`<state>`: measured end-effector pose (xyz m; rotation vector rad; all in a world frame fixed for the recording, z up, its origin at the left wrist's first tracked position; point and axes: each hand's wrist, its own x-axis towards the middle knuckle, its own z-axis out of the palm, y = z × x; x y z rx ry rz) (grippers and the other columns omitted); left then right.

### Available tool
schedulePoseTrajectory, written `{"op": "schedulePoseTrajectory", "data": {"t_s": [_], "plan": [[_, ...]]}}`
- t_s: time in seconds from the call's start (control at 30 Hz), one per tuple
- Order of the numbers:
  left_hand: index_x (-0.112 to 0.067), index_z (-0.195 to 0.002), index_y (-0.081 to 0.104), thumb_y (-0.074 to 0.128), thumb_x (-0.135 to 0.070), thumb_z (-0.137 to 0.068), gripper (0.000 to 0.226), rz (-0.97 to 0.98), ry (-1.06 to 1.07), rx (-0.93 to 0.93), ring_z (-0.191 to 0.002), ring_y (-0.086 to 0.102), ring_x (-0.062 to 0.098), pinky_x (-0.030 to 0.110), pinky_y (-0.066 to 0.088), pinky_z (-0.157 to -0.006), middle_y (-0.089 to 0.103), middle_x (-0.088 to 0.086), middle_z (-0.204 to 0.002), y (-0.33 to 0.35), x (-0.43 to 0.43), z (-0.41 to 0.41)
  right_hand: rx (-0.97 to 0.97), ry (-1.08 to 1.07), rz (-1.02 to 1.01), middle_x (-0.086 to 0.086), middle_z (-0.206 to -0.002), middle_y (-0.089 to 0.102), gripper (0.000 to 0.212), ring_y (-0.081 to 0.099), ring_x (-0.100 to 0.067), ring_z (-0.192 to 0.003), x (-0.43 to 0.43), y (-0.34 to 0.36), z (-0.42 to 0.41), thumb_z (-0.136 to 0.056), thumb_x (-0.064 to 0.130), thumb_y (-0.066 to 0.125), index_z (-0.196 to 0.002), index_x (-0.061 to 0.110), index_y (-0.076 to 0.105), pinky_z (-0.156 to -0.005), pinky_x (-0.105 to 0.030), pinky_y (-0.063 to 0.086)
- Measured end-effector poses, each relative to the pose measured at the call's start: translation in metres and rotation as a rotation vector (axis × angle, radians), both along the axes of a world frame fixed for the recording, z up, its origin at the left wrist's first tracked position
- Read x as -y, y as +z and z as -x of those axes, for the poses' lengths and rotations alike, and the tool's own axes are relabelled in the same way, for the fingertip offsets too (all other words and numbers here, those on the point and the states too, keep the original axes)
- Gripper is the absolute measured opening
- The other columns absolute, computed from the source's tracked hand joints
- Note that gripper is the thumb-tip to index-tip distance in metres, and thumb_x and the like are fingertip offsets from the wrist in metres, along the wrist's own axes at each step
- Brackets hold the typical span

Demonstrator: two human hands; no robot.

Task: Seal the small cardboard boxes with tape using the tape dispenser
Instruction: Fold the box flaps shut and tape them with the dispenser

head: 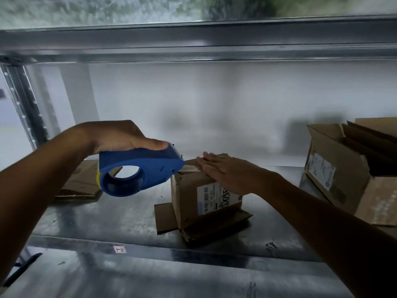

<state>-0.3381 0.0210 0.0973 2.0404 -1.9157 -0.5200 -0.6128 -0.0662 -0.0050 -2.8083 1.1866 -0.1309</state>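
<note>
At frame centre, the right hand (223, 172) is pressing flat-fingered on the box (191, 196) while the left hand (120, 136) is gripping the dispenser (139, 168) at its upper-left edge, probably needing a straight, firm pull.

My left grip (120, 137) sits on a bare forearm angled in from the lower left, wrist bent, fingers curled over the top of the tape dispenser (150, 166). My right grip (223, 172), forearm entering from the lower right, lies palm down, fingers straight and together, flat on the small cardboard box (193, 196).
</note>
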Motion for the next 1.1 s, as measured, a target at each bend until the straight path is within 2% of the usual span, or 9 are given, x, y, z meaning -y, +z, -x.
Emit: {"op": "schedulePoseTrajectory", "data": {"t_s": [0.17, 0.37, 0.47, 0.67, 0.77, 0.83, 0.93, 1.0, 1.1], "plan": [[-0.023, -0.075, 0.080, 0.061, -0.086, -0.064, 0.067, 0.009, -0.005, -0.007, -0.070, 0.070, 0.019, 0.030, 0.049, -0.071, 0.076, 0.000, -0.075, -0.006, -0.002, 0.001, 0.004, -0.006, 0.012, 0.008, -0.169, 0.000, 0.054, -0.001, -0.007, -0.154, -0.002, -0.001, 0.000, -0.107, 0.050, 0.010, -0.160, 0.037, 0.005, -0.127, -0.037, 0.003], [-0.023, -0.070, 0.078, 0.062, -0.085, -0.065, 0.064, 0.001, -0.005, -0.062, -0.060, 0.064, 0.014, 0.029, 0.046, -0.068, 0.072, -0.001, -0.067, -0.015, -0.002, -0.005, 0.023, -0.009, 0.019, 0.007, -0.169, 0.002, 0.053, 0.000, -0.007, -0.154, -0.004, -0.001, 0.000, -0.107, 0.052, 0.009, -0.158, 0.042, 0.005, -0.126, -0.036, 0.003], [-0.025, -0.075, 0.080, 0.062, -0.084, -0.066, 0.063, -0.010, 0.002, -0.097, -0.060, 0.065, 0.014, 0.030, 0.046, -0.069, 0.073, -0.001, -0.069, -0.023, -0.004, -0.008, 0.029, -0.013, 0.023, 0.007, -0.169, 0.002, 0.049, 0.000, -0.007, -0.155, -0.005, 0.000, -0.002, -0.107, 0.051, 0.010, -0.156, 0.048, 0.005, -0.125, -0.036, 0.003], [-0.027, -0.085, 0.082, 0.064, -0.088, -0.061, 0.069, -0.011, 0.002, -0.169, -0.076, 0.074, 0.023, 0.033, 0.051, -0.075, 0.078, 0.001, -0.081, -0.038, -0.003, -0.011, 0.027, -0.008, -0.003, 0.008, -0.169, 0.003, 0.046, 0.001, -0.010, -0.155, -0.006, 0.002, -0.003, -0.106, 0.052, 0.010, -0.152, 0.058, 0.008, -0.126, -0.039, 0.006], [-0.027, -0.085, 0.082, 0.062, -0.088, -0.060, 0.069, 0.005, 0.006, -0.177, -0.079, 0.074, 0.024, 0.033, 0.052, -0.077, 0.078, 0.000, -0.082, -0.040, -0.003, -0.013, 0.007, -0.024, -0.050, 0.001, -0.169, 0.010, 0.046, 0.010, -0.019, -0.155, -0.014, 0.014, -0.009, -0.109, 0.043, 0.017, -0.153, 0.055, 0.018, -0.126, -0.044, 0.009], [-0.027, -0.083, 0.082, 0.061, -0.086, -0.061, 0.066, 0.006, 0.000, -0.172, -0.078, 0.074, 0.024, 0.033, 0.052, -0.076, 0.078, 0.001, -0.081, -0.038, -0.003, -0.013, -0.031, -0.021, 0.007, -0.006, -0.167, 0.020, 0.047, 0.019, -0.019, -0.154, -0.017, 0.021, -0.017, -0.110, 0.036, 0.019, -0.156, 0.046, 0.024, -0.126, -0.044, 0.004], [-0.028, -0.084, 0.082, 0.062, -0.085, -0.062, 0.064, -0.001, -0.006, -0.169, -0.078, 0.074, 0.024, 0.033, 0.052, -0.076, 0.078, 0.001, -0.081, -0.038, -0.003, -0.014, 0.021, 0.065, 0.053, 0.002, -0.168, 0.018, 0.049, 0.013, -0.007, -0.153, -0.025, 0.025, -0.029, -0.110, 0.031, 0.024, -0.159, 0.032, 0.026, -0.122, -0.031, -0.008], [-0.028, -0.084, 0.082, 0.062, -0.085, -0.062, 0.064, -0.001, -0.010, -0.173, -0.079, 0.074, 0.025, 0.033, 0.052, -0.076, 0.078, 0.001, -0.081, -0.039, -0.003, -0.014, 0.039, 0.112, 0.001, 0.010, -0.168, 0.010, 0.050, 0.007, -0.004, -0.152, -0.029, 0.020, -0.037, -0.110, 0.037, 0.023, -0.160, 0.034, 0.018, -0.120, -0.026, -0.005], [-0.028, -0.082, 0.082, 0.061, -0.085, -0.062, 0.064, 0.003, -0.014, -0.184, -0.078, 0.073, 0.023, 0.033, 0.051, -0.075, 0.077, 0.002, -0.081, -0.040, -0.002, -0.014, -0.024, 0.113, 0.004, 0.014, -0.167, 0.002, 0.057, -0.002, 0.000, -0.152, -0.029, 0.012, -0.041, -0.106, 0.055, 0.016, -0.160, 0.037, 0.007, -0.126, -0.031, 0.002]]}}
